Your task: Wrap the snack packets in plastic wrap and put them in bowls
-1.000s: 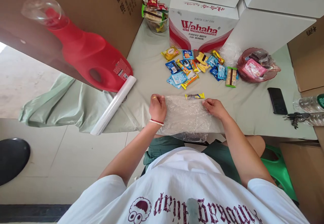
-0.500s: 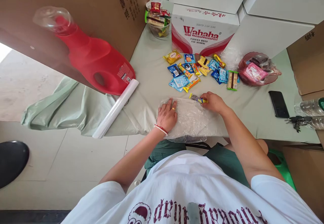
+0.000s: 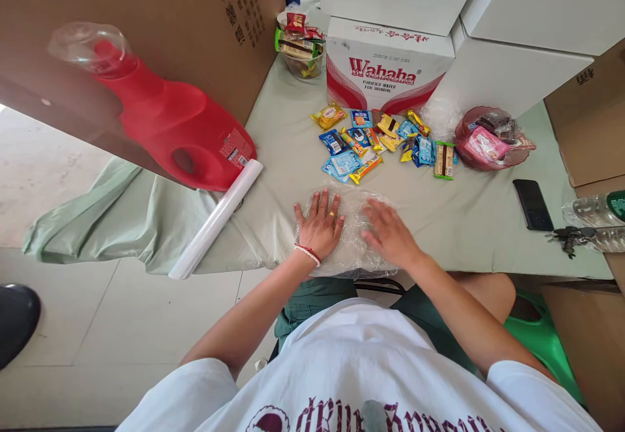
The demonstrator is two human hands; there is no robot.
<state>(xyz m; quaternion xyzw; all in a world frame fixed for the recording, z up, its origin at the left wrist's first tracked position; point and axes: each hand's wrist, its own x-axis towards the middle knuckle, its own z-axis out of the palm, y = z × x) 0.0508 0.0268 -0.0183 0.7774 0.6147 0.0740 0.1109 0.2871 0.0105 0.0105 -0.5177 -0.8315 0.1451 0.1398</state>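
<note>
A crumpled sheet of clear plastic film (image 3: 354,240) lies at the near edge of the green-covered table (image 3: 469,224). My left hand (image 3: 319,224) rests flat on its left part, fingers spread, with a ring on one finger and a bead bracelet at the wrist. My right hand (image 3: 388,230) lies flat on the film's right part, fingers stretched and slightly blurred. Neither hand holds anything. Several small wrapped snacks (image 3: 371,139) lie scattered a little beyond the film.
A roll of film (image 3: 217,217) lies at the left, beside a red jug (image 3: 170,120) on its side. A Wahaha box (image 3: 385,67), white boxes, two snack bowls (image 3: 491,139) (image 3: 300,45), a black phone (image 3: 530,204), keys and bottles (image 3: 593,207) stand around.
My right hand let go of the yellow snack bar at the film's far edge and came back flat onto the film. My left hand stayed on the film, spreading flat.
</note>
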